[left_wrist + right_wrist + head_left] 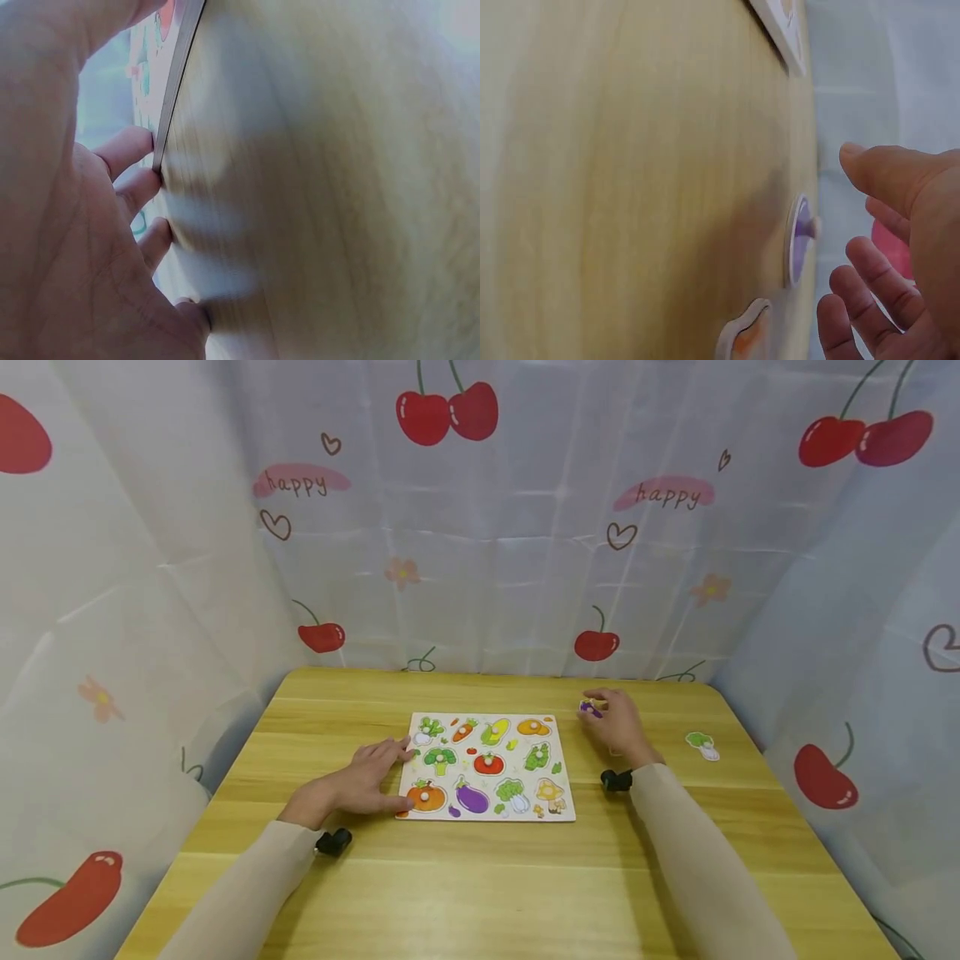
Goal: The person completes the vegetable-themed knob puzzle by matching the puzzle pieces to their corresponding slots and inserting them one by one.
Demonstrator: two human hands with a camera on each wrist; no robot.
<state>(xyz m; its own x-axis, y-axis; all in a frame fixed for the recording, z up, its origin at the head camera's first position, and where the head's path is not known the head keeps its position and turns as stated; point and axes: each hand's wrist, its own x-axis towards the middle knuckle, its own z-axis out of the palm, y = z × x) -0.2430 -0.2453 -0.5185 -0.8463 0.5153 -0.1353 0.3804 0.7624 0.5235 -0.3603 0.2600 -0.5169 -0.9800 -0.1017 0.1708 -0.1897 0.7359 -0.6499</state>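
A wooden vegetable puzzle board [453, 760] lies on the table. My left hand [363, 781] is at its left side, fingers spread, thumb over the front left corner by the pumpkin piece [426, 797]. In the left wrist view, fingertips [139, 187] meet the board's edge. My right hand [618, 727] hovers over a purple eggplant piece [798, 251] right of the board. Its thumb and fingers stand apart around the piece's small knob, with a gap visible in the right wrist view. Another piece with orange on it [746, 337] lies nearer, mostly hidden by that hand in the head view.
A leafy green and white cabbage piece [702, 746] lies farther right on the table [480, 893]. Several knobbed pieces, such as the tomato [489, 764], sit in the board. A cherry-patterned curtain [480, 568] encloses the table at the back and sides.
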